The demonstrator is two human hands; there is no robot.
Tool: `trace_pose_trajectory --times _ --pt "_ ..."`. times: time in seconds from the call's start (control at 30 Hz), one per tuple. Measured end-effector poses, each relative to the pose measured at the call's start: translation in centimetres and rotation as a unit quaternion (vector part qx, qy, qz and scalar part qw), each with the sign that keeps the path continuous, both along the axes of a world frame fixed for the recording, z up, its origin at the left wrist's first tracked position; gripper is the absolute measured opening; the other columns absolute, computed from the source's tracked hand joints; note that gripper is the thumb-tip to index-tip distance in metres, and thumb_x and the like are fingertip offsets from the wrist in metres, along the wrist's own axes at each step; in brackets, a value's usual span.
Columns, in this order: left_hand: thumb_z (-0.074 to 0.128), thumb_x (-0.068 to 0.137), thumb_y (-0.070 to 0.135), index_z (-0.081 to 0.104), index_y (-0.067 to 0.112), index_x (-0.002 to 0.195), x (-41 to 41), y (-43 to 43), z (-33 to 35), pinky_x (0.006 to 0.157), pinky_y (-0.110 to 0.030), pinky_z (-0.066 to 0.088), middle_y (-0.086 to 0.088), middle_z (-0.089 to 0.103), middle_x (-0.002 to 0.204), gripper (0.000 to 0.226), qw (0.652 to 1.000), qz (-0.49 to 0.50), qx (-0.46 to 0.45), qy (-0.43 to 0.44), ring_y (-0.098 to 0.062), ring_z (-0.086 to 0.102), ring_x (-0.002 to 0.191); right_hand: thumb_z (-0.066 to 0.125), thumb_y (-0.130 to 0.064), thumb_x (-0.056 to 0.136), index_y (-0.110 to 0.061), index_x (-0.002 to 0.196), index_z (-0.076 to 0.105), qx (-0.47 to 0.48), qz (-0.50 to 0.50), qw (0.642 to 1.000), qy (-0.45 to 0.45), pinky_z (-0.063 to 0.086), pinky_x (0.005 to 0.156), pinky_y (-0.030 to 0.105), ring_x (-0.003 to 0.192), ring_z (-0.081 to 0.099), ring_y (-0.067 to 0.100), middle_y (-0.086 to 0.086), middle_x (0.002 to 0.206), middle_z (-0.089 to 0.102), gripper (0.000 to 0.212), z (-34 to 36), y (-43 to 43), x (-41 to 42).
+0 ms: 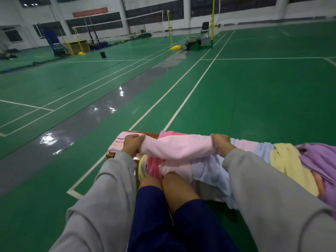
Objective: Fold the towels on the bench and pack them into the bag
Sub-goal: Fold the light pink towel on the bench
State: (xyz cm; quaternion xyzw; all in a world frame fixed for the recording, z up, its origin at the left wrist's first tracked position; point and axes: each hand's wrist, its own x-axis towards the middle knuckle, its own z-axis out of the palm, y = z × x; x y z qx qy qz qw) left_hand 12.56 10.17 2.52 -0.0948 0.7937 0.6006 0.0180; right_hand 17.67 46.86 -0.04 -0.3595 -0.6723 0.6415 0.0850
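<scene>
A light pink towel [174, 148] is stretched between my two hands above the wooden bench [111, 155]. My left hand [132, 142] grips its left end and my right hand [221, 142] grips its right end. Under it lie several more towels: a striped pink one [118, 142] at the bench's left end, a pale blue one [211, 171], a yellow one [285, 160] and a purple one [320, 159] to the right. A deeper pink towel [154, 166] hangs by my knees. No bag shows in the view.
My knees [172, 182] in dark blue shorts press against the bench's near side. Green court floor [254, 99] with white lines spreads beyond it. Net posts, a black chair [204, 30] and a dark bin [102, 54] stand far off.
</scene>
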Motion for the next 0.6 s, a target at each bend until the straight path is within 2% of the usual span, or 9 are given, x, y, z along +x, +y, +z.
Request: trace_pose_trajectory --times 0.1,0.13,0.2,0.27,0.3,0.37,0.43,0.5,0.6 --pt "0.072 0.067 0.05 0.076 0.006 0.08 -2.1 -1.9 -4.0 0.085 -0.056 0.059 -0.017 0.075 0.087 0.046 0.997 -0.009 -0.071 -0.022 -0.04 0.071 0.094 0.062 -0.02 0.092 -0.008 0.113 0.053 0.014 0.033 0.998 -0.043 0.053 0.082 0.033 0.098 0.06 0.031 0.012 0.111 0.061 0.026 -2.3 0.4 1.4" --pt "0.071 0.066 0.051 0.074 0.008 0.074 -1.7 -1.9 -3.7 0.084 -0.054 0.059 -0.015 0.074 0.083 0.044 0.995 -0.012 -0.098 -0.027 -0.04 0.071 0.09 0.061 -0.021 0.093 -0.007 0.114 0.052 0.019 0.037 0.998 -0.048 0.053 0.085 0.034 0.099 0.059 0.032 0.013 0.112 0.06 0.027 -2.5 0.7 1.5" --pt "0.07 0.079 0.041 0.069 0.01 0.066 -0.4 -1.3 -2.0 0.084 -0.046 0.057 -0.015 0.071 0.079 0.033 0.989 -0.01 -0.145 -0.017 -0.036 0.067 0.086 0.061 -0.022 0.094 -0.003 0.119 0.054 0.028 0.033 0.998 -0.048 0.053 0.096 0.038 0.106 0.059 0.033 0.014 0.118 0.061 0.033 -2.5 1.3 1.0" --pt "0.068 0.082 0.038 0.067 0.008 0.068 -0.2 -0.8 -0.7 0.081 -0.046 0.057 -0.015 0.07 0.077 0.033 0.99 0.003 -0.141 -0.004 -0.035 0.065 0.083 0.064 -0.022 0.094 0.001 0.134 0.053 0.046 0.027 0.998 -0.042 0.049 0.104 0.039 0.119 0.059 0.035 0.014 0.13 0.06 0.047 -2.1 1.9 -0.1" --pt "0.067 0.078 0.041 0.07 0.008 0.073 -0.7 -0.6 -0.5 0.079 -0.049 0.059 -0.014 0.072 0.079 0.034 0.992 0.012 -0.127 -0.003 -0.036 0.067 0.084 0.064 -0.023 0.095 0.002 0.135 0.054 0.062 0.026 0.997 -0.04 0.048 0.105 0.039 0.122 0.058 0.035 0.015 0.134 0.06 0.048 -1.6 2.1 -0.8" --pt "0.064 0.073 0.047 0.075 0.016 0.084 -3.0 -0.9 -1.3 0.078 -0.053 0.061 -0.008 0.074 0.085 0.035 0.994 0.01 -0.104 -0.004 -0.036 0.069 0.087 0.065 -0.022 0.096 0.001 0.122 0.063 0.093 0.031 0.995 -0.034 0.051 0.101 0.041 0.115 0.062 0.036 0.018 0.124 0.065 0.035 -0.8 2.5 -2.3" --pt "0.063 0.075 0.046 0.075 0.018 0.091 -3.6 -0.1 -0.5 0.08 -0.053 0.062 -0.004 0.074 0.091 0.034 0.995 0.024 -0.094 0.006 -0.033 0.069 0.089 0.064 -0.023 0.094 -0.004 0.094 0.067 0.115 0.044 0.992 -0.02 0.057 0.092 0.05 0.093 0.064 0.033 0.014 0.097 0.066 0.019 -0.3 2.7 -3.8" --pt "0.062 0.078 0.043 0.074 0.017 0.09 -3.8 0.6 0.6 0.081 -0.051 0.061 -0.003 0.073 0.09 0.031 0.995 0.034 -0.093 0.013 -0.031 0.068 0.089 0.065 -0.025 0.091 -0.01 0.078 0.063 0.144 0.057 0.988 -0.016 0.06 0.08 0.057 0.074 0.057 0.028 0.01 0.08 0.06 0.02 -0.2 2.9 -5.4" --pt "0.061 0.077 0.046 0.071 0.018 0.082 -6.0 0.4 0.2 0.078 -0.052 0.061 -0.006 0.072 0.085 0.03 0.993 0.038 -0.114 0.004 -0.035 0.068 0.087 0.066 -0.029 0.09 -0.008 0.072 0.063 0.174 0.074 0.981 -0.031 0.061 0.073 0.055 0.077 0.067 0.036 0.015 0.081 0.068 0.027 0.0 3.2 -7.3"
